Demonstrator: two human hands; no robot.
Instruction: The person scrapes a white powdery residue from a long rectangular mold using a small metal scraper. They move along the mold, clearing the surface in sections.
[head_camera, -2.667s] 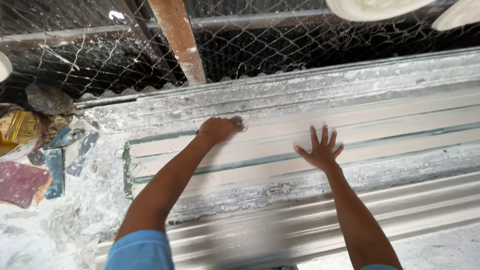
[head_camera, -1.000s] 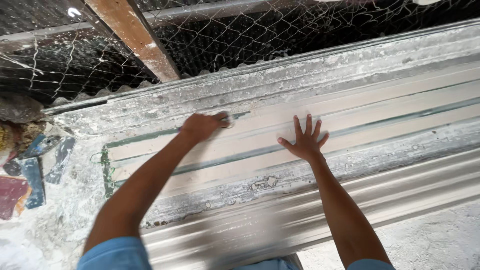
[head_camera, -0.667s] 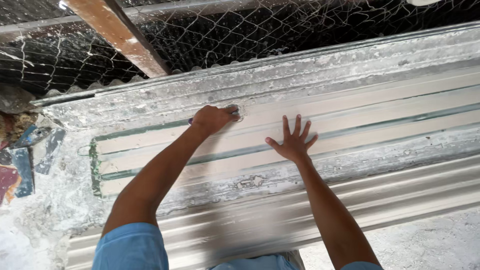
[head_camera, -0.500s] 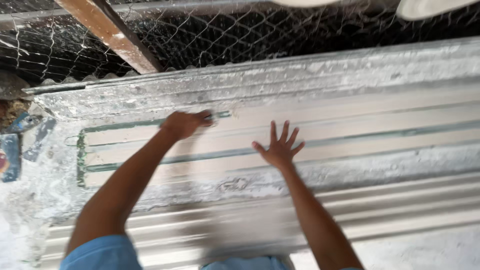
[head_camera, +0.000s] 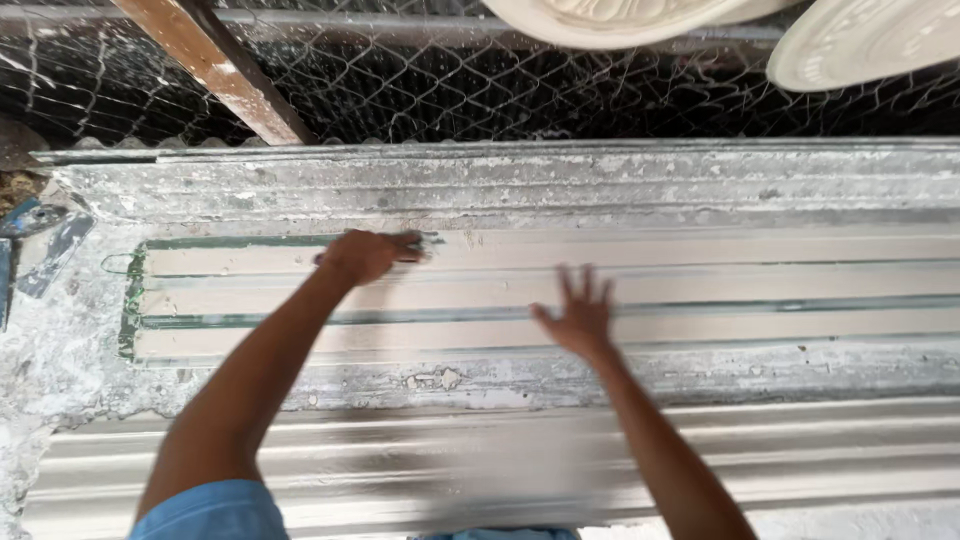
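Plaster moulding (head_camera: 560, 290), long and pale with green-edged ridges, lies in its mould along the workbench (head_camera: 60, 350), running from the left end out past the right edge of the head view. The left hand (head_camera: 365, 255) is curled at the upper ridge near the left end, fingers closed as if pinching something small against the surface; I cannot tell whether it holds a tool. The right hand (head_camera: 578, 318) is open, fingers spread, flat on or just above the middle strips, though it is blurred and contact is uncertain. Beyond the bench a wire mesh fence (head_camera: 480, 90) backs the scene, with a slanted wooden post (head_camera: 215, 65) and two round plaster medallions (head_camera: 620, 18) at the top. Crusted plaster covers the near trough (head_camera: 500, 470), and scrapers (head_camera: 45, 250) lie at the far left.

From here, I judge the risk is pressure: if the spread hand leans hard on fresh plaster, it could dent or smear the ridges, and a slip of the curled hand could gouge the edge.
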